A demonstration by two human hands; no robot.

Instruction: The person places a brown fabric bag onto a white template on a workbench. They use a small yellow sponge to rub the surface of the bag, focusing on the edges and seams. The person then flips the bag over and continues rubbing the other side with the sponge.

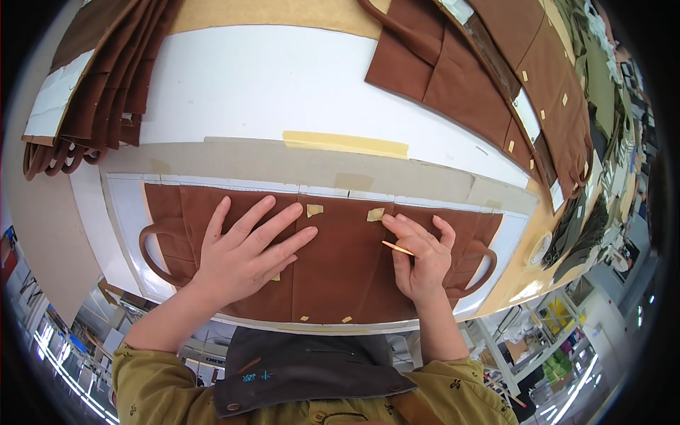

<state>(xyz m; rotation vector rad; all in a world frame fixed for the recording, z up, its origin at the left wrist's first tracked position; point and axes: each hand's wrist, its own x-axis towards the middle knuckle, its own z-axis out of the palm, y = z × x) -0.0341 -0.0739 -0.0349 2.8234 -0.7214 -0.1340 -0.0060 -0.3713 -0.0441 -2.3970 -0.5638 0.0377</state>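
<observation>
Spread flat, left hand (241,251) pins the brown fabric panel (333,269) to the tabletop (283,85); right hand (423,256) pinches a thin stick (397,248), pressing a tape tab (375,214).

Sewing workshop: stacked brown fabric pieces (92,78)

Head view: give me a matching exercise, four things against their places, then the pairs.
1. left hand
2. right hand
3. yellow tape strip
4. stack of brown pieces

A. far left of the table
B. flat on the brown fabric panel, fingers spread
C. on the white board beyond the panel
D. holding a thin stick beside a small tape tab

Pairs: 1-B, 2-D, 3-C, 4-A
</observation>
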